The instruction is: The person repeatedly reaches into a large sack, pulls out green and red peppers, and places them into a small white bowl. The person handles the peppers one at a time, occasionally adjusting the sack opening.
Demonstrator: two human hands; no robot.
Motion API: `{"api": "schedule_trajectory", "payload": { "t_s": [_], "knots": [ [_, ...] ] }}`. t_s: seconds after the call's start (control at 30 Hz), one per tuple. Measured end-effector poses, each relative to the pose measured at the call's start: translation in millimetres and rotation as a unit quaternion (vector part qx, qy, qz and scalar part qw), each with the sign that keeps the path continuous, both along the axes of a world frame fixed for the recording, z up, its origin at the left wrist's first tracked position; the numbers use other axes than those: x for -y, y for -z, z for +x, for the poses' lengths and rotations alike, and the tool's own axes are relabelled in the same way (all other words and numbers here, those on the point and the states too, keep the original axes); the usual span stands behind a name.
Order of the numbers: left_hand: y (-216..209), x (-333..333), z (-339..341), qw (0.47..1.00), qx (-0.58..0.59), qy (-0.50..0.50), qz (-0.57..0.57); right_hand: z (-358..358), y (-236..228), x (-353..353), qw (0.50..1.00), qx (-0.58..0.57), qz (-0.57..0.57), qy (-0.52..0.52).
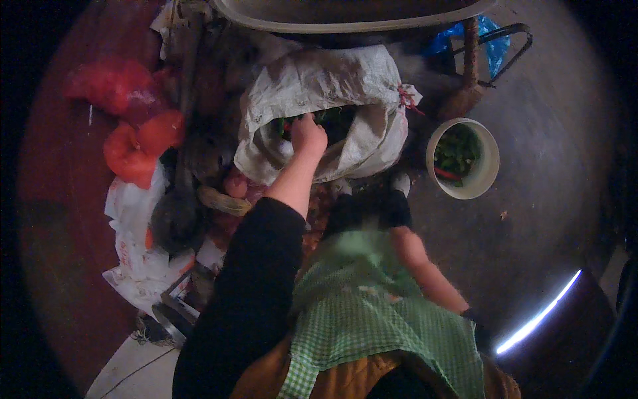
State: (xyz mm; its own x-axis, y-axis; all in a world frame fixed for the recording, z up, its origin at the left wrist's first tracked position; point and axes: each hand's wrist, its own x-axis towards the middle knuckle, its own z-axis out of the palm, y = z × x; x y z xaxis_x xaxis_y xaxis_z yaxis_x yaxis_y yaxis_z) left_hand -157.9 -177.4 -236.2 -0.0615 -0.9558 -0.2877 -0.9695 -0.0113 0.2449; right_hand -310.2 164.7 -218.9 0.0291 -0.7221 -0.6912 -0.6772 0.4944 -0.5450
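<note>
My left hand (309,135) reaches into the mouth of a whitish woven sack (372,143). Its fingers look curled down among dark green leafy produce (335,122) with a bit of red beside it. What they hold, if anything, is hidden. My right hand (407,245) is low by my knee at the edge of the green checked apron (372,319); its fingers cannot be made out. To the right of the sack stands a cream bucket (490,163), holding green peppers or leaves (457,149) and a red piece (448,175).
A large basin (359,26) spans the far edge. Right of it are a blue plastic bag (495,46) and a dark metal frame (525,40). Red plastic bags (136,146), a white bag (136,233) and a pale brown elongated object (222,201) lie at left.
</note>
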Motion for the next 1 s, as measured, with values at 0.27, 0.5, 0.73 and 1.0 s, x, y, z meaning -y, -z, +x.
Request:
{"api": "schedule_trajectory", "payload": {
  "t_s": [0.27,0.5,0.73,1.0],
  "knots": [
    [79.2,22.7,-5.7,0.993,0.031,0.071,0.090,19.6,25.6,-38.0,0.999,0.003,-0.044,0.011],
    [-8.4,15.2,40.3,0.987,-0.114,0.052,0.101,7.2,2.3,-4.2,0.999,0.003,0.019,-0.050],
    [-105.5,-0.7,100.8,0.945,-0.294,-0.024,0.144,1.8,-27.0,29.6,1.000,0.014,-0.011,0.021],
    [-179.2,-34.8,128.3,0.826,-0.525,-0.067,0.194,1.4,-76.2,97.2,0.975,0.142,-0.126,0.118]
  ]
}}
